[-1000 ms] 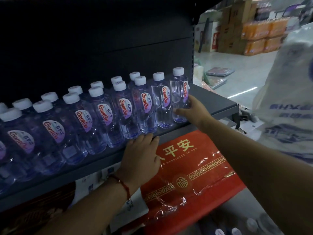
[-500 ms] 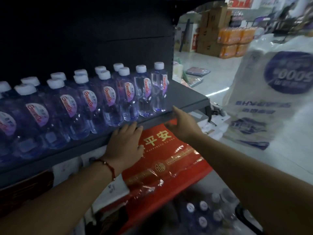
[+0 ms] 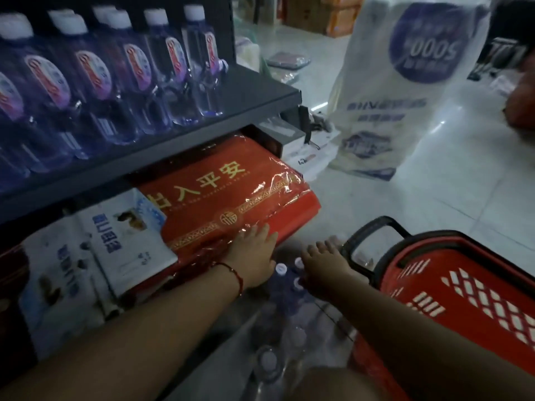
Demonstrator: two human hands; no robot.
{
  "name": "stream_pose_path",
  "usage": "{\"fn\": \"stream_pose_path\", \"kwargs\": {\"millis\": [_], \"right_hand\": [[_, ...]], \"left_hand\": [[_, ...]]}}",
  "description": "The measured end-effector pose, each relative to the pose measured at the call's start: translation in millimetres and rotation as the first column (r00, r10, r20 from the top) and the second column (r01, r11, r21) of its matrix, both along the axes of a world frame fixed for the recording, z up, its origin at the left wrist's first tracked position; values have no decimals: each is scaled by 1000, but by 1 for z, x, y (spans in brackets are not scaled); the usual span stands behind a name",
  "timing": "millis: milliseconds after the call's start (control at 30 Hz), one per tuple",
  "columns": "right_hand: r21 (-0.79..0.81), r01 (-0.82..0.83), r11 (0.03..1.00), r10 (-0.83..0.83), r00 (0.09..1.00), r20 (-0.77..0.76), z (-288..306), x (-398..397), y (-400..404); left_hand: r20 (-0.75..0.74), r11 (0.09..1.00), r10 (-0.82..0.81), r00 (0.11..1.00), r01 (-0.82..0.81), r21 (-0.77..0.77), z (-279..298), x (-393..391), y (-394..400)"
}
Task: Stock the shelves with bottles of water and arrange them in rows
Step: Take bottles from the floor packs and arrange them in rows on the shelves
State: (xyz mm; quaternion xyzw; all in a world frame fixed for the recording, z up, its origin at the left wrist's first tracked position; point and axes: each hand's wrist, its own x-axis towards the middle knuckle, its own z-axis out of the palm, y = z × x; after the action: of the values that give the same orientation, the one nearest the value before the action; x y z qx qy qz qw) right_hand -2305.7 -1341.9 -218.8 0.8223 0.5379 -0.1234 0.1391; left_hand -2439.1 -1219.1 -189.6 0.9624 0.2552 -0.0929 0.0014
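Your left hand point(image 3: 254, 257): palm down, fingers straight and together, holding nothing, over the edge of the red mat point(image 3: 231, 198) and just beside the floor bottles point(image 3: 285, 287). Red cord point(image 3: 236, 274) at the wrist.
Your right hand point(image 3: 325, 263): palm down, fingers stretched forward and slightly spread, holding nothing, above the caps of the floor bottles; whether it touches them, cannot tell.
Floor bottles: white-capped water bottles in clear wrap, low between your arms, dim and blurred.
Basket point(image 3: 451, 287): red plastic, black handle, right of your right hand.
Red mat: film-wrapped, gold characters, under the shelf point(image 3: 260, 91).
Shelf bottles point(image 3: 121, 70): upright in rows along the dark shelf, labels out, last one near the right end.
White bag point(image 3: 405, 82): standing on the tiled floor, well apart.
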Motion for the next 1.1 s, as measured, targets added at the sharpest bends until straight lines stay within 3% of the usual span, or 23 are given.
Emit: {"fn": "stream_pose_path", "kwargs": {"millis": [133, 233, 400, 533, 633, 700, 800, 967, 1033, 1100], "right_hand": [[-136, 101, 986, -113, 990, -87, -23, -18, 16], [-187, 79, 979, -107, 984, -144, -47, -25, 24], [-156, 161, 974, -176, 981, -86, -78, -27, 32], [-100, 260, 960, -272, 954, -124, -103, -24, 27], [-49, 284, 957, -288, 952, -104, -116, -18, 27], [-101, 294, 950, -304, 947, -101, -116, -15, 30], [-70, 281, 957, -287, 950, -122, -109, -13, 27], [32, 290, 956, -271, 922, -276, -54, -5, 29], [93, 280, 956, -230, 906, -356, -11, -5, 37], [156, 223, 962, -159, 926, -341, 38, -9, 41]], "left_hand": [[-40, 991, 69, 997, -73, -111, -56, 8, -3], [-75, 986, 80, 994, -90, -141, -88, 9, 1], [-65, 979, -13, 998, -1, -206, -129, 18, 9], [-82, 967, -51, 995, 29, -252, -137, 32, 10], [-66, 976, -39, 997, 24, -214, -135, 46, 9], [-146, 985, -58, 988, 33, -170, -134, 55, 6], [-197, 987, -81, 977, 52, -150, -132, 55, 6], [-21, 993, -79, 997, 77, -84, -89, -3, 20], [67, 985, -39, 997, 50, -168, -48, -25, 29], [164, 950, 39, 986, 14, -312, -4, -47, 34]]}}
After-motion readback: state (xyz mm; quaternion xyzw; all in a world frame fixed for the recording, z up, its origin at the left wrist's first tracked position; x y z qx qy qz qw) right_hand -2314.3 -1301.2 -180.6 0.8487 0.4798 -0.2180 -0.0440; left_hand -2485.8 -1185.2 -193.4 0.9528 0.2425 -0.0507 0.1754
